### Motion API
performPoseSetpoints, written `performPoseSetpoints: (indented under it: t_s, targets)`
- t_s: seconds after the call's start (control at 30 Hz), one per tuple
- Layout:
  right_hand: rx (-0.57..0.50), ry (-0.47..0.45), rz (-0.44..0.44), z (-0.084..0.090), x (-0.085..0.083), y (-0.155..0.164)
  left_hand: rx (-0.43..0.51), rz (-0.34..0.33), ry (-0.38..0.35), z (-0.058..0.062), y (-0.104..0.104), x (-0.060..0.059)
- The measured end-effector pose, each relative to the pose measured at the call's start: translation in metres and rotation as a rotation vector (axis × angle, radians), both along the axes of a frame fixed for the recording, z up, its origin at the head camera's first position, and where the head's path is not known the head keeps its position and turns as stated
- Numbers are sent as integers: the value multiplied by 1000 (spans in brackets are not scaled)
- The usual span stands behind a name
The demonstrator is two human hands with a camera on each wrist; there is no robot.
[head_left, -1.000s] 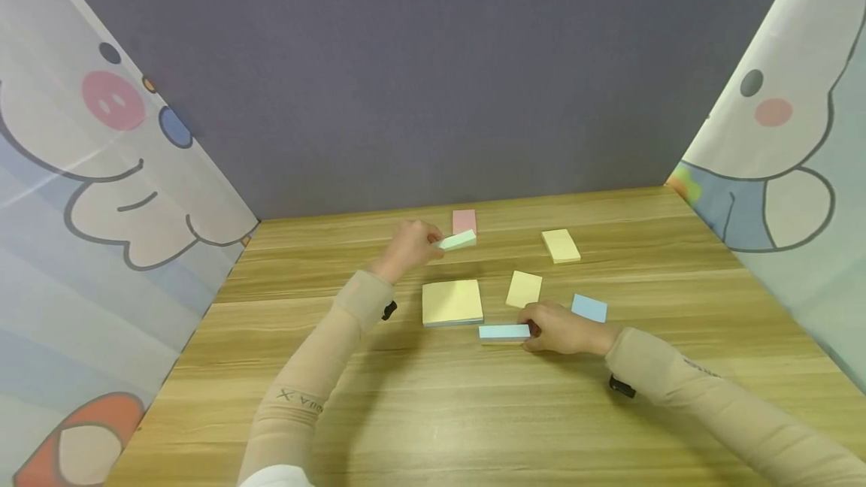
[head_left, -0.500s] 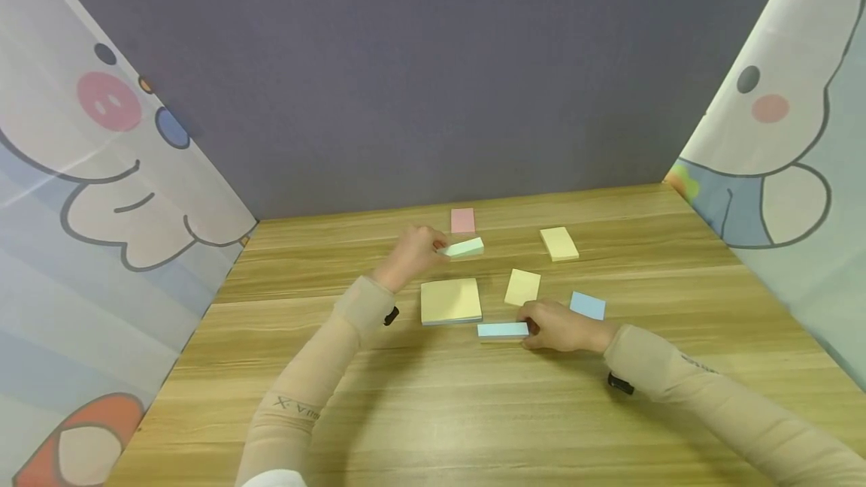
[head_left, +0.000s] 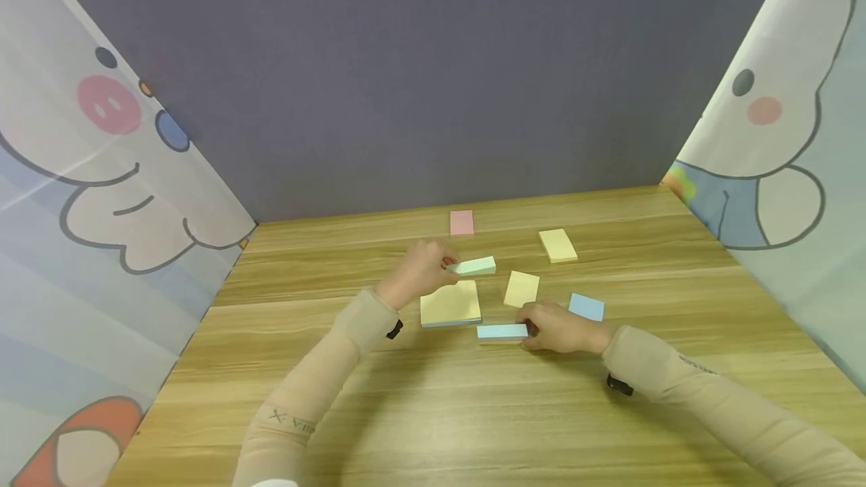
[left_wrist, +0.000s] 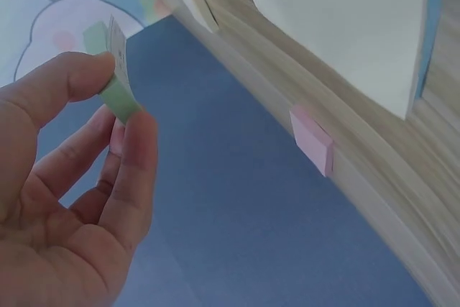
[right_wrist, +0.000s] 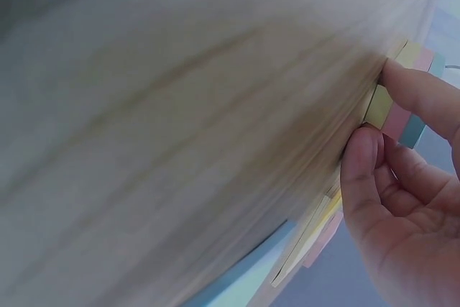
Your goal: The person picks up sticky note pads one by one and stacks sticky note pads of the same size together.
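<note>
Two pads are in hand at once. The pale green pad [head_left: 475, 266] is lifted off the surface [head_left: 433, 412], its long axis running left to right, and it sticks out to the right of the left hand [head_left: 421, 270], which pinches its left end between thumb and forefinger; the left wrist view shows that pinch plainly [left_wrist: 113, 70], the other fingers [left_wrist: 72, 163] loosely curled behind. It hangs just over the far edge of the large yellow pad [head_left: 450, 303], which lies flat below and is nearer this hand than the other. Nearer and to the right, the light blue pad [head_left: 502, 331] lies flat, long axis also left to right, stretching leftward from the right hand [head_left: 563, 328], whose thumb and fingers [right_wrist: 359, 177] grip its right end. Around them lie a small yellow pad [head_left: 522, 288], a blue pad [head_left: 585, 307], a far yellow pad [head_left: 558, 245] and a pink pad [head_left: 462, 222].
</note>
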State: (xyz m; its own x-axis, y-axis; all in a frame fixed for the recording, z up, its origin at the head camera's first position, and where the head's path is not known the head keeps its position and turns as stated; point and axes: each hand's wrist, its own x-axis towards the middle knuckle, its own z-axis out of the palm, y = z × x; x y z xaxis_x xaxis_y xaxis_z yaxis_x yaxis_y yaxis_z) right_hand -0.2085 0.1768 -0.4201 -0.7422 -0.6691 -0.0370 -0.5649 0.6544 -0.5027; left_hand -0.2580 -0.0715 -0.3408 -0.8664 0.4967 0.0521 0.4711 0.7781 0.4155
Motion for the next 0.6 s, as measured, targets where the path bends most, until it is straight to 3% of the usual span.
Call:
performPoseSetpoints:
  t_s: [0.4, 0.6]
  targets:
    - [7, -14, -10, 1, 1, -1, -46, -87, 26, -7, 8, 13]
    - [-1, -5, -8, 1, 1, -1, -44, -97, 13, -10, 11, 17]
